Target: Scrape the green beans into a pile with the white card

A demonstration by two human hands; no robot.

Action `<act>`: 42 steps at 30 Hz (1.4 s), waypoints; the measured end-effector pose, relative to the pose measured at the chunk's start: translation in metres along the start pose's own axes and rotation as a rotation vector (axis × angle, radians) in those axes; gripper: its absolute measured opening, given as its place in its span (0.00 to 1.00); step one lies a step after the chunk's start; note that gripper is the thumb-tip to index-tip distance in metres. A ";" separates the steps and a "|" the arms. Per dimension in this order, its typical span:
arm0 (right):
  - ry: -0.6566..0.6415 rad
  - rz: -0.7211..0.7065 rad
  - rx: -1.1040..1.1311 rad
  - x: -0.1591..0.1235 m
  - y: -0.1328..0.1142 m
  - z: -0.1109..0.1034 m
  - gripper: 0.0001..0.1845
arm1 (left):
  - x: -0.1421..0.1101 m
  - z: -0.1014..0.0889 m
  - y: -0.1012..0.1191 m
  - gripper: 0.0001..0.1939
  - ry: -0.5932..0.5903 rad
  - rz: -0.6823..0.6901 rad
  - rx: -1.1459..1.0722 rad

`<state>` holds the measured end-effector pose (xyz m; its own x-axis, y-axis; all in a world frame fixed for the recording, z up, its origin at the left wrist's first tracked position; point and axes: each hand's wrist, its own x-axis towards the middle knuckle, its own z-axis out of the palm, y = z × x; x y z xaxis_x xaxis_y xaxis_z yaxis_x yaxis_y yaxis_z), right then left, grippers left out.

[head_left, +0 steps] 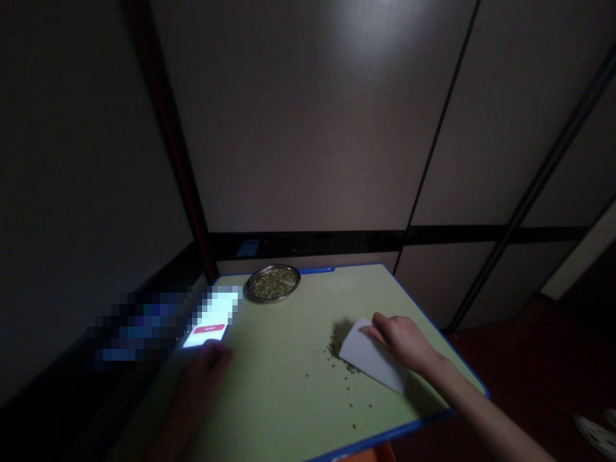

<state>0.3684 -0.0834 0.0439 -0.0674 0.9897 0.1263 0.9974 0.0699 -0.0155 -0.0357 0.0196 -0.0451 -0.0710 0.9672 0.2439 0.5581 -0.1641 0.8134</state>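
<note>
My right hand (402, 340) pinches the edge of a white sheet of paper (373, 359), which stands tilted over the right part of the tabletop. Small greenish-brown beans or seeds (333, 348) lie heaped along the sheet's left and lower edge, with several loose ones scattered toward the front. In dim light at the left, my left hand (215, 360) is at the lower end of a lit phone (209, 333); its fingers are too dark and blurred to make out. A round metal dish (273, 299) at the back left holds many similar greenish pieces.
The pale green table (283, 385) has a blue rim and stands against large cabinet panels (308, 128). Something orange (368, 454) shows below the front edge. A striped light object (594, 433) lies on the dark floor at right.
</note>
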 end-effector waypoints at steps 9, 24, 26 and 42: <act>-0.018 -0.096 -0.022 -0.002 -0.014 -0.002 0.27 | -0.001 -0.002 0.009 0.13 0.014 -0.004 0.013; 0.078 -0.261 -0.115 0.002 -0.025 0.005 0.27 | 0.002 0.001 -0.001 0.13 0.046 0.020 -0.007; 0.100 -0.303 -0.103 0.001 -0.027 0.005 0.27 | 0.002 0.001 -0.001 0.13 0.038 0.020 -0.021; 0.196 -0.422 0.062 -0.010 -0.049 0.003 0.18 | 0.003 0.002 -0.007 0.13 0.030 0.087 0.029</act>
<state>0.3205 -0.0963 0.0404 -0.4547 0.8313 0.3196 0.8802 0.4743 0.0187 -0.0382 0.0244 -0.0508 -0.0454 0.9432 0.3291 0.5867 -0.2415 0.7729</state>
